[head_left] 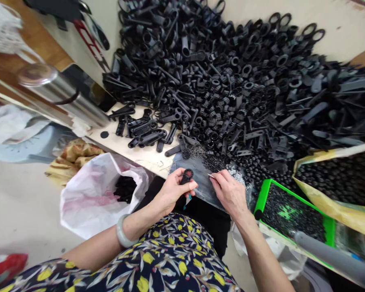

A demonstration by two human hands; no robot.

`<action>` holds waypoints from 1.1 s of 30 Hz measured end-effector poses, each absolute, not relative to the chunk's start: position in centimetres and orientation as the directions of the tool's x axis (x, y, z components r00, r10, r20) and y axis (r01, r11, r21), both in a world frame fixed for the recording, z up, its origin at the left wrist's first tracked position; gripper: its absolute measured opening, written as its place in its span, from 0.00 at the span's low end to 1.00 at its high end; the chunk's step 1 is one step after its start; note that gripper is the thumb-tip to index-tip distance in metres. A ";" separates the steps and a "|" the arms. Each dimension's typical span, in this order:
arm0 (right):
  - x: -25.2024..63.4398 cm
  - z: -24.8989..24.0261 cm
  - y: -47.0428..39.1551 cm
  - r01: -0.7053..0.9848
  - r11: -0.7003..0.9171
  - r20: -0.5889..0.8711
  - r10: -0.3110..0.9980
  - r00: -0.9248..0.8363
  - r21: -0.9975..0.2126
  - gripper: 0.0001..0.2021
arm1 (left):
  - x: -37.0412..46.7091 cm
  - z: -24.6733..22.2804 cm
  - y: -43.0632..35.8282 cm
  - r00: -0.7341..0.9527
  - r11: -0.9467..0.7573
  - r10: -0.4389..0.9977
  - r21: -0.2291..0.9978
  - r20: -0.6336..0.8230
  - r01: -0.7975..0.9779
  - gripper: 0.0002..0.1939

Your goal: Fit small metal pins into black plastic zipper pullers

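Note:
My left hand (174,190) is closed round a black plastic part with a ring-shaped end (187,175), the ring facing up between thumb and fingers. A small teal bit shows just below that hand. To its right, the thumb and forefinger of my right hand (230,192) pinch a thin, shiny sliver (211,175), too small to name surely. Both hands are over a grey sheet (203,185) at the table edge, a short gap between them. Small black pieces (214,163) and a heap of small silvery pieces (236,175) lie just beyond my right hand.
A large heap of black plastic parts (219,89) covers the table. On the right are a green tray (265,190) of small black bits and a yellow bag (314,192) of black pieces. A steel flask (69,97) and white bag (88,194) are on the left.

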State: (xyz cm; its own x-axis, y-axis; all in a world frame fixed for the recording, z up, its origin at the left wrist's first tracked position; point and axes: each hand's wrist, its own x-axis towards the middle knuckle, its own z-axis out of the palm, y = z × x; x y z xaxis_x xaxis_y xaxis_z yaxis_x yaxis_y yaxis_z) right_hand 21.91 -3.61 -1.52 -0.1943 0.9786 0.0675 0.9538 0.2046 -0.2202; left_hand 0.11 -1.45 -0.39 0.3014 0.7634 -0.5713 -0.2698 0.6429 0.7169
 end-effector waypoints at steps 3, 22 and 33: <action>22.1 -1.4 -3.0 0.942 0.224 0.032 0.974 -0.223 -0.249 0.12 | -0.1 -0.4 -1.2 0.288 0.643 0.765 0.695 -0.576 -0.320 0.25; 16.8 -0.2 -4.2 0.501 0.091 0.146 0.987 0.071 -0.860 0.03 | 0.2 0.3 -0.8 0.251 0.585 0.806 0.657 -0.536 -0.476 0.23; 15.8 0.0 -5.0 0.378 0.087 0.151 0.978 0.144 -0.922 0.04 | 0.4 0.2 -1.3 0.220 0.525 0.847 0.698 -0.483 -0.488 0.20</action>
